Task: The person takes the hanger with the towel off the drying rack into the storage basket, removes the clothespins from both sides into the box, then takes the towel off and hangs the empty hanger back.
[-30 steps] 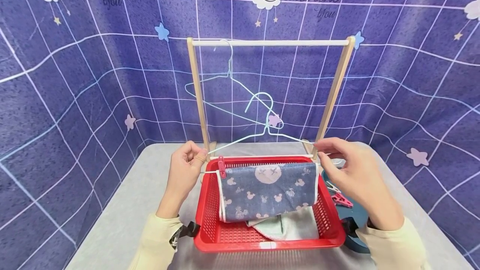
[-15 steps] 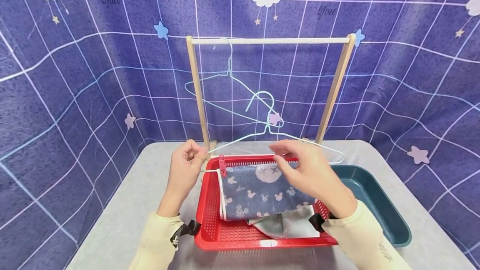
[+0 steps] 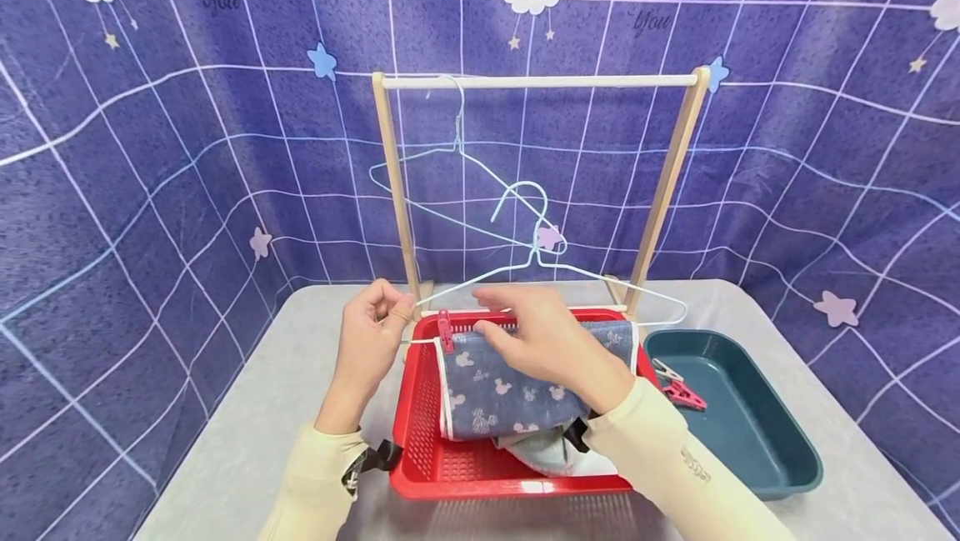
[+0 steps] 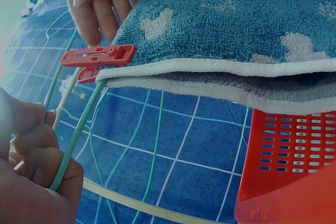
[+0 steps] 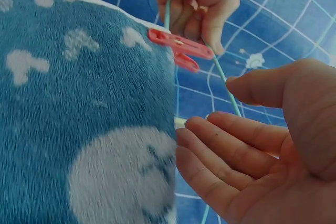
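In the head view my left hand (image 3: 371, 337) pinches the left end of a pale mint wire clothes hanger (image 3: 535, 254). Over the hanger's lower bar hangs a folded blue towel (image 3: 480, 395) with light mouse-shaped prints and white edging. A pink clothespin (image 3: 446, 333) clips the towel's left top corner to the bar; the left wrist view shows this clothespin (image 4: 100, 56) close up. My right hand (image 3: 543, 341) is in front of the towel's top edge, right of the clothespin. Its fingers look extended and hold nothing in the right wrist view, with the towel (image 5: 63, 93) beside the fingertips.
Below the towel stands a red perforated basket (image 3: 517, 488) with a light cloth (image 3: 536, 451) inside. To its right, a dark teal tray (image 3: 757, 424) contains pink clothespins (image 3: 684, 395) and a white one (image 3: 666, 370). Behind, another hanger (image 3: 459, 139) hangs on a wooden rack (image 3: 540, 82).
My right hand has let go of the hanger's right end and moved left across the towel toward the clothespin. My left hand, the hanger and the towel have stayed nearly in place.
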Tool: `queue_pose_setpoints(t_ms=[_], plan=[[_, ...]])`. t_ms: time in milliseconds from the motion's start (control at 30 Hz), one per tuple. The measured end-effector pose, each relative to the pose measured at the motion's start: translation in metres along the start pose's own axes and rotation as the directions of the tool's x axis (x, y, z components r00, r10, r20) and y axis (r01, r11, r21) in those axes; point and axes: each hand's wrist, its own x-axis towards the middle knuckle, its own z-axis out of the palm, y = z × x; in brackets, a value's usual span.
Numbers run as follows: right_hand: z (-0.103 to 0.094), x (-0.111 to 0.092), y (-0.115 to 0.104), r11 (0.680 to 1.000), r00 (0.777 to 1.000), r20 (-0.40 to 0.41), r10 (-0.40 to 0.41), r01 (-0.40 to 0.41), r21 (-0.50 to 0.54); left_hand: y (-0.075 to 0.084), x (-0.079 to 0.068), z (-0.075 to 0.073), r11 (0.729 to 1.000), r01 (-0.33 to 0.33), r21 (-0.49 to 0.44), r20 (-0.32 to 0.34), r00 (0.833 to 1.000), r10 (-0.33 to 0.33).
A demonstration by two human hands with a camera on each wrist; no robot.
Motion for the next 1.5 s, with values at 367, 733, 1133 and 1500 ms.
queue_pose_setpoints(t_ms=[367,733,1133,1500], plan=[[0.021,0.017,-0.005,0.997,0.999,0.023,0.030,-0.031,0.071,-0.003,0.000,0.002,1.000,-0.005,-0.018,0.007,1.000,0.005],[0.033,0.024,-0.006,0.991,0.996,0.044,0.075,-0.079,0.111,-0.005,0.000,0.003,0.999,-0.020,-0.031,0.011,1.000,0.021],[0.041,0.023,-0.007,0.973,0.998,0.033,0.060,-0.066,0.221,-0.005,0.000,0.002,0.999,-0.012,-0.040,0.004,1.000,0.012],[0.044,0.021,-0.011,0.968,0.995,-0.027,0.098,-0.089,0.234,-0.004,-0.001,0.001,0.999,-0.018,-0.042,0.008,1.000,0.019]])
